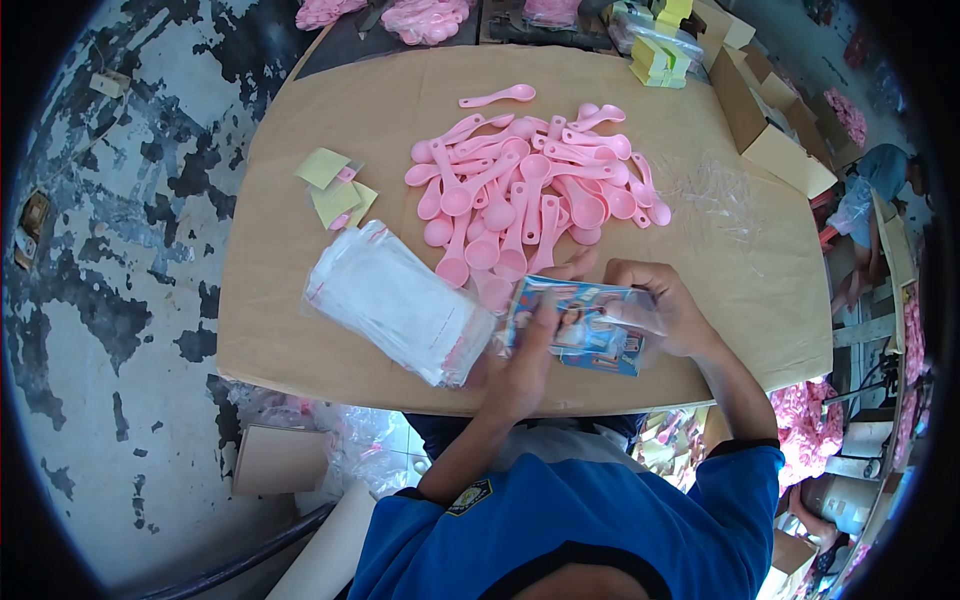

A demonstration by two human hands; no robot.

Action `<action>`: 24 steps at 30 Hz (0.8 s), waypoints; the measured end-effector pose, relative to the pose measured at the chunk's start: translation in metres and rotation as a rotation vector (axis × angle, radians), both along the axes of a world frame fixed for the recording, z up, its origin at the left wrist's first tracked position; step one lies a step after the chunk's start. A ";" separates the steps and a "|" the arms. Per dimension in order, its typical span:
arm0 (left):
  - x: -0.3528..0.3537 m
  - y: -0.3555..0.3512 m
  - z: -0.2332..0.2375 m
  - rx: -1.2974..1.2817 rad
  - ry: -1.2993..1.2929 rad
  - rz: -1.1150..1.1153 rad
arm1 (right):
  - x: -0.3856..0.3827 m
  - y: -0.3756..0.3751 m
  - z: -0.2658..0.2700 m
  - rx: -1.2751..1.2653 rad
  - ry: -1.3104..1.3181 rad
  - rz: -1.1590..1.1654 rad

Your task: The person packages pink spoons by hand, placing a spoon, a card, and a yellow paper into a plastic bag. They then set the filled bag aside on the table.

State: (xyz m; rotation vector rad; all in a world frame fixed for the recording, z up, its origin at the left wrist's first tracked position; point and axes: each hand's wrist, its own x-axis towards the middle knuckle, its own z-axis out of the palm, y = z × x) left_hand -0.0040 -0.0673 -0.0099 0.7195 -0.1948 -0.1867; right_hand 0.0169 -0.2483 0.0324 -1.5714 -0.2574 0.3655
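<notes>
Close to the table's near edge, my left hand (pixel 532 350) grips the left side of some blue printed cards (pixel 575 315), thumb on top. On their right side, my right hand (pixel 665 305) pinches them between thumb and fingers. Whether clear plastic covers the cards is too blurred to tell. Left of my hands lies a thick stack of clear plastic bags (pixel 390 300), their strips showing at the ends. A heap of pink plastic scoops (pixel 535 175) spreads just beyond my hands, and one loose scoop (pixel 498 96) lies past it.
Yellow cards with pink pieces (pixel 340 185) lie at the table's left. Thin clear plastic strips (pixel 720 200) are scattered on the right. Yellow card stacks (pixel 658 62) and an open cardboard box (pixel 770 120) stand at the far right. Another person's arm (pixel 855 285) shows beyond the right edge.
</notes>
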 end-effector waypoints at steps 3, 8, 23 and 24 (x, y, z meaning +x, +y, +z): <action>-0.001 0.001 0.003 -0.093 0.014 -0.046 | 0.000 0.007 0.002 0.027 -0.030 0.039; 0.006 0.008 0.001 0.472 -0.819 0.130 | 0.016 0.004 -0.011 -0.173 -0.384 0.315; -0.012 0.087 0.006 0.369 -0.465 0.520 | 0.118 0.059 -0.004 -1.186 -1.155 0.186; -0.013 0.087 0.006 0.339 -0.425 0.505 | 0.118 0.057 -0.003 -1.151 -1.223 0.150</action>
